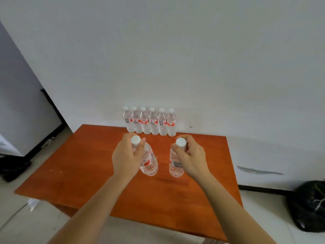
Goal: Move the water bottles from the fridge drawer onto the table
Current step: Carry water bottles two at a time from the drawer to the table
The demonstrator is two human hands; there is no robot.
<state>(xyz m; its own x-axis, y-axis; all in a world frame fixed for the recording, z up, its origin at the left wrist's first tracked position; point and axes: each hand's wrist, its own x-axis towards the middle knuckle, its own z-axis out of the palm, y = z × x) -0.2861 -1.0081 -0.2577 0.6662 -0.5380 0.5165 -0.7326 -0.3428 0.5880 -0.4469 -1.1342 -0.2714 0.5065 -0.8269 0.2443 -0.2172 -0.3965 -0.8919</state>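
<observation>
Label print on the six bottles along the far edge of the table is too small to read. Nearer on that table, the left hand covers the neck and upper label of its bottle; the right hand hides one side of its own bottle. Right of the table, the frame edge cuts off a black bag.

Both Hands Closed Near the Bottle Necks

Two bare forearms reach forward from the lower edge of the view, converging slightly. The left hand curls its fingers around the neck of a clear plastic water bottle with a white cap. The right hand wraps likewise around a second clear white-capped bottle, knuckles facing outward.
</observation>
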